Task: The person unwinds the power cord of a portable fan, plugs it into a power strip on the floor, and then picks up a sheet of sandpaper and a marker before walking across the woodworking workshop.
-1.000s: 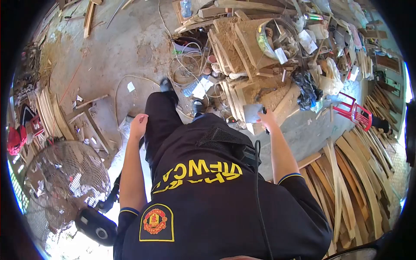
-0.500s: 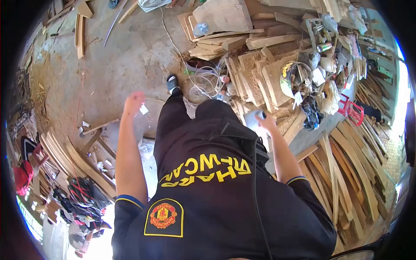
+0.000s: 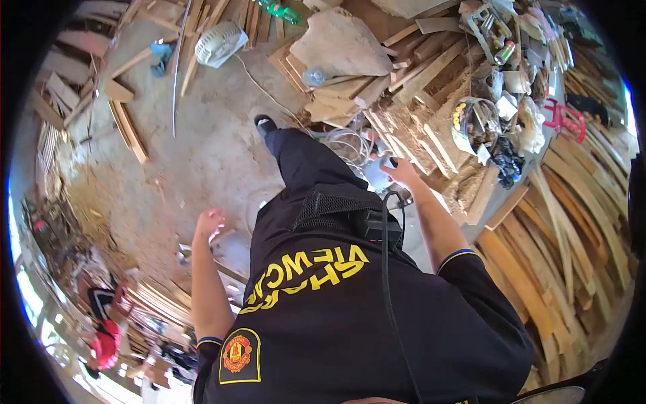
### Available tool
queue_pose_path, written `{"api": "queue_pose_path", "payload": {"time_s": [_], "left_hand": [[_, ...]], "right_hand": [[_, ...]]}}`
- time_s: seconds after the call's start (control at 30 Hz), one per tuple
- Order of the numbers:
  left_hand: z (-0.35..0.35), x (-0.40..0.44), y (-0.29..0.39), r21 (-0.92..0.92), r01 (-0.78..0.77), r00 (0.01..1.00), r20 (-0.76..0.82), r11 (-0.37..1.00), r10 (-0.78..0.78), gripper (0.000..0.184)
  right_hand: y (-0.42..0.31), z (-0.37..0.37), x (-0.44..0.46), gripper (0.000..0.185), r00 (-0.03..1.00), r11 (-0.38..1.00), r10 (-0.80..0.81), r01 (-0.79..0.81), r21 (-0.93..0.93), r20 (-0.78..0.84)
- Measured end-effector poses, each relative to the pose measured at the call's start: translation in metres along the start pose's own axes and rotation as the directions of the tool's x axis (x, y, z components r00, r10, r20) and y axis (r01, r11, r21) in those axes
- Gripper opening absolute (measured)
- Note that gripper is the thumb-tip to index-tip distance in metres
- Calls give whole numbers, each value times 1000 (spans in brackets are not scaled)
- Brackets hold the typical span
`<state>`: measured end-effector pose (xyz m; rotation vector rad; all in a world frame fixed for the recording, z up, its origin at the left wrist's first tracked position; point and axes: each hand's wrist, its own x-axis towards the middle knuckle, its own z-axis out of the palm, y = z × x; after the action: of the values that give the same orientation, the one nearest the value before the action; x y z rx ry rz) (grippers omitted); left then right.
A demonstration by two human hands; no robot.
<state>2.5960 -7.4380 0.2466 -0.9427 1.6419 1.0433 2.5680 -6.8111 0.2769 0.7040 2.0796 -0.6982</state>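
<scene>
My right hand [image 3: 402, 173] is closed round the dark end of a grey-white object [image 3: 378, 174], held low beside my right thigh. Its exact kind I cannot make out. On the left, my left hand [image 3: 211, 222] hangs away from my body with the fingers loosely bent. Nothing clear shows in it. A dark shoe [image 3: 265, 123] is on my forward foot, on the concrete floor [image 3: 202, 155]. A black pouch or device [image 3: 373, 225] with a cord sits at my waist.
Wooden boards [image 3: 538, 269] lie stacked at the right. Ahead are wood offcuts [image 3: 343, 94], a tub of scraps [image 3: 474, 124], coiled hose or cable [image 3: 350, 143] and a fan [image 3: 219, 44] with its cord across the floor. A person in red [image 3: 106, 343] is at lower left.
My view has turned and shifted forward; the fan shows more fully and the person in red has come into view. One leg has stepped ahead. The grey-white object stays in my right hand.
</scene>
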Motion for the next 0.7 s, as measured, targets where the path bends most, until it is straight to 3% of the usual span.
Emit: {"api": "queue_pose_path", "payload": {"time_s": [0.07,0.13,0.17,0.23,0.33,0.4,0.47,0.53,0.7], "left_hand": [[-26,11,24,120,3,999,-39,993,2,28],[-58,47,49,277,-21,1000,12,961,18,28],[-72,60,67,300,-30,1000,8,953,29,28],[-96,75,96,254,-259,964,10,932,265,28],[-136,103,157,437,-351,935,120,828,333,31],[-140,85,226,402,-384,917,56,831,396,31],[-147,78,277,366,-419,892,-6,831,453,30],[-161,84,305,295,-495,856,2,817,517,31],[-208,145,339,533,-490,869,242,690,431,29]], "right_hand": [[-25,5,6,75,999,991,36,-35,127,-8],[-50,4,24,68,997,973,71,-74,218,21],[-43,21,46,56,998,954,27,-9,299,-56],[-71,21,62,55,996,949,65,-41,313,-66],[-127,17,60,55,993,940,117,-116,321,15],[-161,10,61,58,996,982,87,-80,172,-33],[-189,5,65,66,994,977,91,-78,201,-57],[-218,-5,60,72,971,968,87,-30,249,-224],[-241,1,33,68,955,859,163,-13,512,-248]]}}
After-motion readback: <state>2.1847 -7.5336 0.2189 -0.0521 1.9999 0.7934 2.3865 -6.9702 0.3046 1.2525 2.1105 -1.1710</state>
